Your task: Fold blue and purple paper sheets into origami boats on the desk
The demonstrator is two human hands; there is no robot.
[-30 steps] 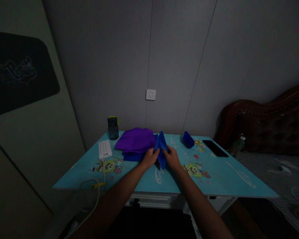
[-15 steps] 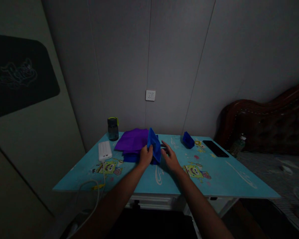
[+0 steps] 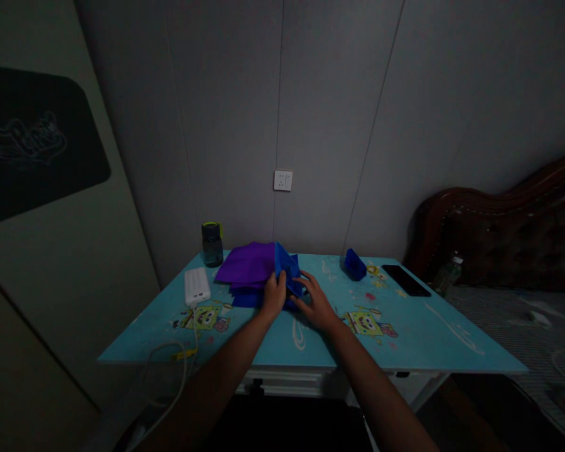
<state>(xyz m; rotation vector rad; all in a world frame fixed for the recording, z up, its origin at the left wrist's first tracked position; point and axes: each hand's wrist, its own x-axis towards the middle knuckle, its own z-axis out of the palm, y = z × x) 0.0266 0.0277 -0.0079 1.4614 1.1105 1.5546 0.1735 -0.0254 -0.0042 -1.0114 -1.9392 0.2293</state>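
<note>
A folded blue paper piece (image 3: 286,274) stands on edge near the middle of the turquoise cartoon-printed table (image 3: 419,339). My left hand (image 3: 274,295) grips its left side with curled fingers. My right hand (image 3: 314,302) rests against its right side, fingers stretched onto the paper. Just left of it lies a stack of purple paper sheets (image 3: 247,263) on top of blue sheets (image 3: 243,296). A smaller folded blue paper shape (image 3: 355,264) sits farther back to the right.
A white power bank (image 3: 196,286) with a cable (image 3: 169,364) lies at the left, and a dark bottle with a yellow-green lid (image 3: 211,243) stands behind it. A black phone (image 3: 405,279) lies at the right. A wall socket (image 3: 283,180) is above, a bed headboard (image 3: 513,232) to the right.
The blue folded piece has shifted left toward the purple stack and sits lower. My left hand followed it, and my right hand let go briefly, then pressed on it again.
</note>
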